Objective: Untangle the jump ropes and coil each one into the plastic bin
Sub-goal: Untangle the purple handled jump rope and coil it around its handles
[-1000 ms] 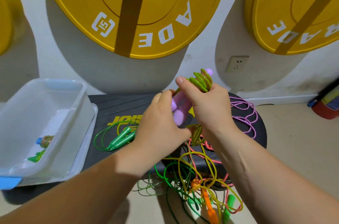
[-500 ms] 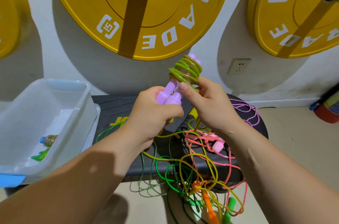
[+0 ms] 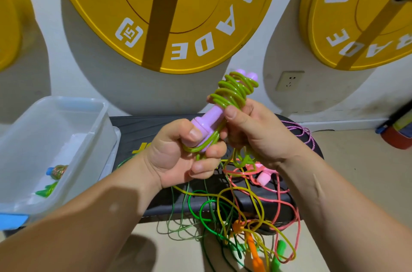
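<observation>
A jump rope with purple handles (image 3: 207, 119) is held up in front of me, its olive-green cord (image 3: 231, 91) wound several times around the paired handles. My left hand (image 3: 185, 156) grips the lower handle ends and a loop of the cord. My right hand (image 3: 252, 131) pinches the cord just beside the handles. Below, a tangle of green, yellow and pink ropes (image 3: 240, 209) spills over the front edge of a black step platform (image 3: 142, 129). A clear plastic bin (image 3: 73, 136) stands at the left with a coiled rope's green and blue pieces inside.
Yellow weight plates (image 3: 178, 15) hang on the wall behind. A pink handle (image 3: 264, 179) and a purple braided rope (image 3: 305, 133) lie on the platform. Orange and green handles (image 3: 256, 251) dangle near the floor. A wall socket (image 3: 289, 80) is at right.
The purple-handled rope has risen and tilted more upright. More cord is wound around the handles, and my left hand has shifted down to the handle ends.
</observation>
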